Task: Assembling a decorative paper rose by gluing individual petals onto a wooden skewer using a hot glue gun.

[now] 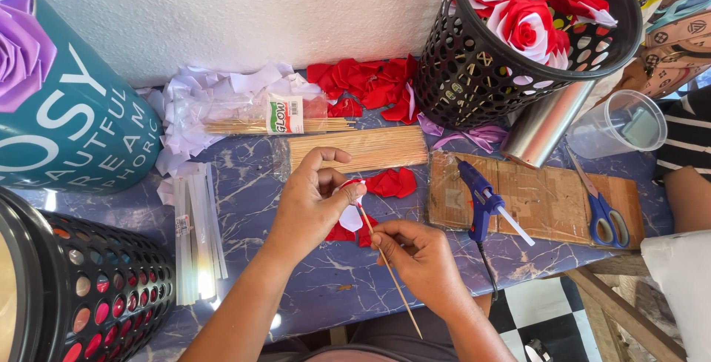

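The left hand [311, 203] pinches a red and white paper petal [351, 214] wrapped at the tip of a thin wooden skewer [385, 262], near the middle of the blue marbled table [326, 280]. The right hand [422, 258] grips the skewer lower down. A blue glue gun [478, 199] lies just right, on a cardboard sheet [548, 199] toward the table's right edge

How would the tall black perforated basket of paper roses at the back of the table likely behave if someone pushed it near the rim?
The black basket already leans against the wall, so a push near its rim would probably tip it rather than slide it. It looks light: thin perforated walls and only paper roses inside. The steel cylinder lying beside it might roll if bumped.
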